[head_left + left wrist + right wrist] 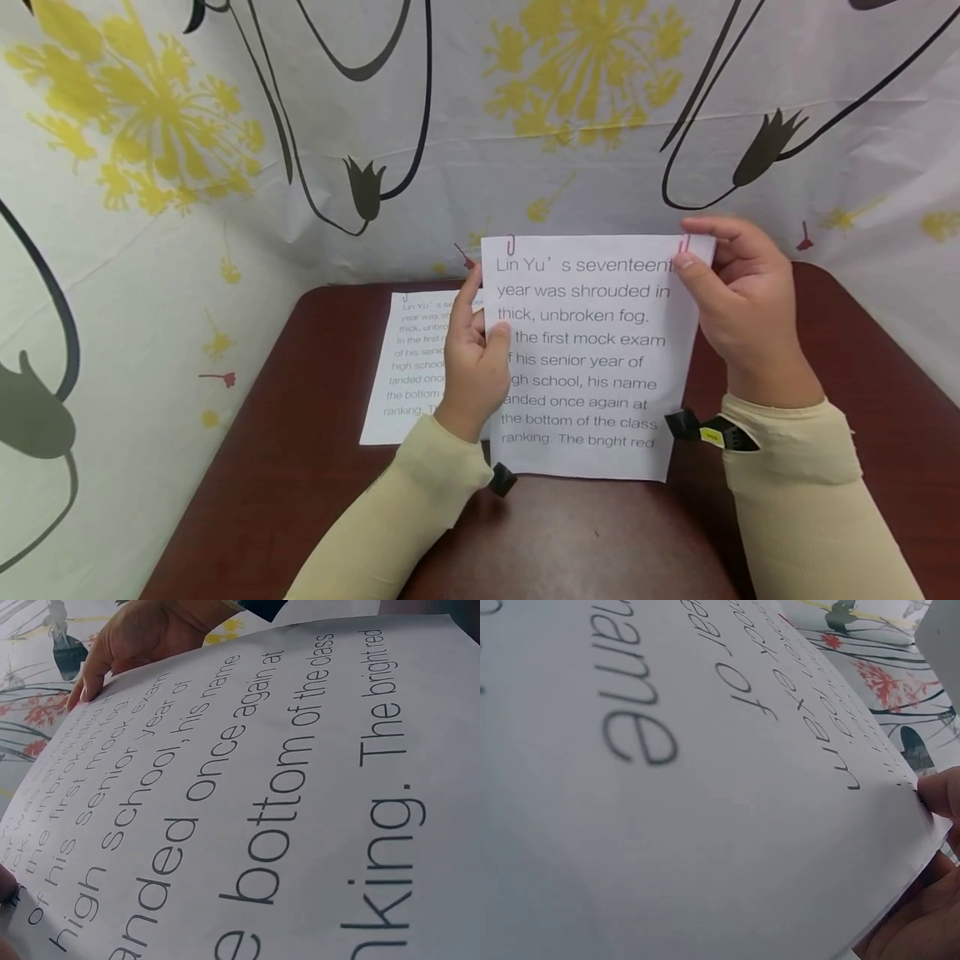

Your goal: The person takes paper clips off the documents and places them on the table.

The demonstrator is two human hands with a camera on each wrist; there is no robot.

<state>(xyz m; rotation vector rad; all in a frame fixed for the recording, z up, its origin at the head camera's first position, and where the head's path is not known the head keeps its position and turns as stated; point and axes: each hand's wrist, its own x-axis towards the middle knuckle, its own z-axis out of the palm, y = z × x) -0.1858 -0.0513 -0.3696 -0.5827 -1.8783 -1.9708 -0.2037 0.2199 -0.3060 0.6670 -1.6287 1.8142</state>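
Sheet: the printed sheet (pixel 588 350) is held upright at the centre right of the head view, its text facing the camera, from "Lin Yu's" at the top to "The bright red" at the bottom; whether its lower edge is touching the table cannot be told
Left hand: the left hand (pixel 477 367) is clamped on the sheet's left edge, at the centre of the frame, the thumb being laid on the printed face and the fingers partly hidden behind
Right hand: the sheet's upper right corner is pinched by the right hand (pixel 750 292), right of centre, with the thumb in front and the index finger along the top
Red clip: the red clip (pixel 512 244) is fitted over the top edge, near the sheet's upper left corner
Pink clip: the pink clip (pixel 684 243) is seen at the upper right corner, just beside the right thumb
Second sheet: the second sheet (pixel 405 367), similarly printed, is laid on the table (pixel 277 467) left of centre, partly covered in view by the left hand and the upright sheet
Cloth: a patterned cloth (pixel 450 108) is hung across the upper frame, with yellow flowers and dark stems
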